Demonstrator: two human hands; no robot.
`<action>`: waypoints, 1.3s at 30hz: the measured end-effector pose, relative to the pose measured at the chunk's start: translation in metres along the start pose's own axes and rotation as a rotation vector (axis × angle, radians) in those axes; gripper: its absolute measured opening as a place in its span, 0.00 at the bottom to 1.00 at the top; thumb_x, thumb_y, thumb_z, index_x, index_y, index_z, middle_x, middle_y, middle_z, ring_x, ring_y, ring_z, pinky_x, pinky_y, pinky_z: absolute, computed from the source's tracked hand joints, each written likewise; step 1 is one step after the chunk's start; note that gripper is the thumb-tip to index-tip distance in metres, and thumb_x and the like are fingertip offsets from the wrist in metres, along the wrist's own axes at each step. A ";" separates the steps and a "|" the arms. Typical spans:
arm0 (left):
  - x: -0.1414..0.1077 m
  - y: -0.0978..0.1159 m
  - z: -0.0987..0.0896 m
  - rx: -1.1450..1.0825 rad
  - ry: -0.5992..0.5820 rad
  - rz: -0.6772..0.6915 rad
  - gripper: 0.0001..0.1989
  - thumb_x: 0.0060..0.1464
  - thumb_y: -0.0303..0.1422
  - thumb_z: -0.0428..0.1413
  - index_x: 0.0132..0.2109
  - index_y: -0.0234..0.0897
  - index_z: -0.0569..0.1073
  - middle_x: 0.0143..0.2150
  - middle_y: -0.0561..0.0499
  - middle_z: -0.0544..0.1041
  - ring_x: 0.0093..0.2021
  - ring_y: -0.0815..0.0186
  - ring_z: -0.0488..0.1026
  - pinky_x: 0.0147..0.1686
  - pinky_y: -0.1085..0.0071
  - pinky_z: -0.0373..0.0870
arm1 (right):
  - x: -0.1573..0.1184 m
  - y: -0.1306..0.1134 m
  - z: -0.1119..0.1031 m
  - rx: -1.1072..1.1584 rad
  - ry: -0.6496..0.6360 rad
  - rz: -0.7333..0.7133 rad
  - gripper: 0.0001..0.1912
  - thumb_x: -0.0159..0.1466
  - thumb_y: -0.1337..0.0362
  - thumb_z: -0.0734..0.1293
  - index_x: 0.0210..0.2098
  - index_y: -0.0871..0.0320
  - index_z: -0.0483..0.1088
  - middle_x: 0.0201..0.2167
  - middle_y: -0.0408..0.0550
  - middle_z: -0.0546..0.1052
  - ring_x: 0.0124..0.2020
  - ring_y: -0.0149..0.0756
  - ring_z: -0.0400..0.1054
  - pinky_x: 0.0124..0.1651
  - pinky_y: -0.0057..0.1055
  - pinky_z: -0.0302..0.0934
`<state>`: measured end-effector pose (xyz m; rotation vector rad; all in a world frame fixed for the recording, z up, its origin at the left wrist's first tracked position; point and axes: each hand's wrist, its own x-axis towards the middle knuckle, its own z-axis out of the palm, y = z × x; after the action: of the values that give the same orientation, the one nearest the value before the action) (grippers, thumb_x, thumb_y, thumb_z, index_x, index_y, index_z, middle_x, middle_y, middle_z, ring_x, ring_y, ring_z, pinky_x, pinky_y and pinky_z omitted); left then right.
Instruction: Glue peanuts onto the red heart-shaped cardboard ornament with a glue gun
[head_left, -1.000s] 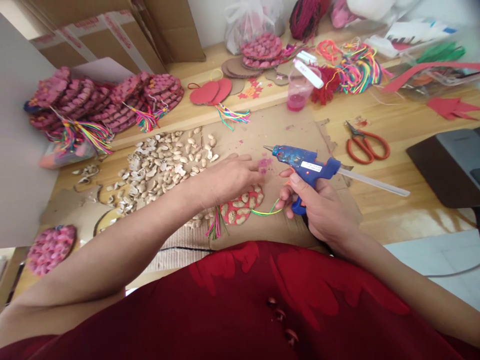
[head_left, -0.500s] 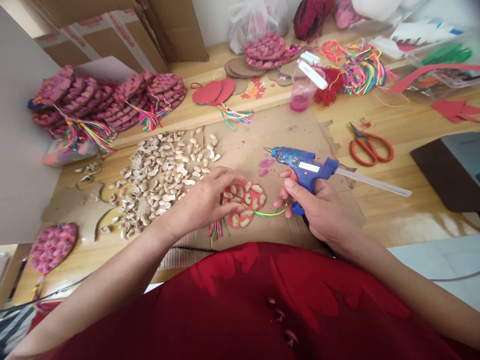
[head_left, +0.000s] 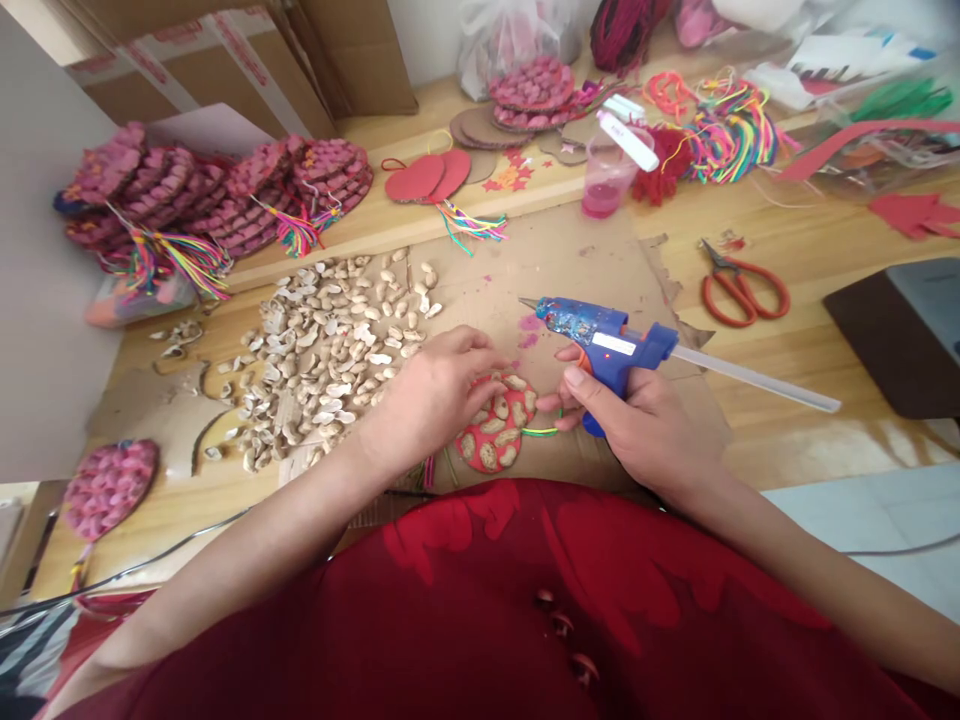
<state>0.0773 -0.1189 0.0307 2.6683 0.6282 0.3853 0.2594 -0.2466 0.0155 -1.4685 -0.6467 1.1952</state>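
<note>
My right hand (head_left: 626,410) is wrapped round the handle of a blue hot glue gun (head_left: 600,335), its nozzle aimed left and a clear glue stick jutting from its back. Beneath my left hand (head_left: 450,385) is a red disc (head_left: 480,448) with several peanut shells (head_left: 506,437) spread over its face. The left fingers are bent and drawn together at the disc's upper left; whatever lies between the tips is hidden. A yellow-green cord (head_left: 541,432) sticks out from the disc's right side, and part of a tassel (head_left: 429,470) shows at its lower left.
Loose peanut shells (head_left: 337,350) are heaped left on a cardboard sheet (head_left: 480,290). Orange-handled scissors (head_left: 742,290) and a dark box (head_left: 892,340) lie right. Pink decorated discs (head_left: 180,195) are stacked at the back left; a plastic cup (head_left: 604,190) stands behind the glue gun.
My left hand has shifted slightly right and its fingers have drawn closer together. The disc sits a little farther right. The glue gun stays in my right hand, nearly unmoved.
</note>
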 end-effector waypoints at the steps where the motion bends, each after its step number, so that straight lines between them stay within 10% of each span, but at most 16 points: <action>1: 0.003 0.001 0.001 0.003 -0.014 0.008 0.09 0.61 0.27 0.59 0.48 0.36 0.80 0.46 0.45 0.78 0.45 0.62 0.77 0.46 0.66 0.74 | -0.001 0.001 0.000 0.010 -0.001 0.001 0.17 0.60 0.50 0.72 0.44 0.50 0.73 0.43 0.47 0.81 0.36 0.43 0.80 0.33 0.37 0.76; 39: 0.008 0.006 0.014 0.103 -0.103 -0.005 0.15 0.60 0.22 0.52 0.46 0.40 0.81 0.42 0.49 0.75 0.38 0.67 0.72 0.37 0.72 0.69 | 0.004 0.003 0.005 0.086 -0.038 0.047 0.18 0.60 0.50 0.73 0.43 0.53 0.72 0.36 0.45 0.82 0.37 0.41 0.81 0.41 0.37 0.78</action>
<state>0.0907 -0.1239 0.0221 2.7631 0.6394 0.2183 0.2553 -0.2423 0.0117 -1.3985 -0.5822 1.2752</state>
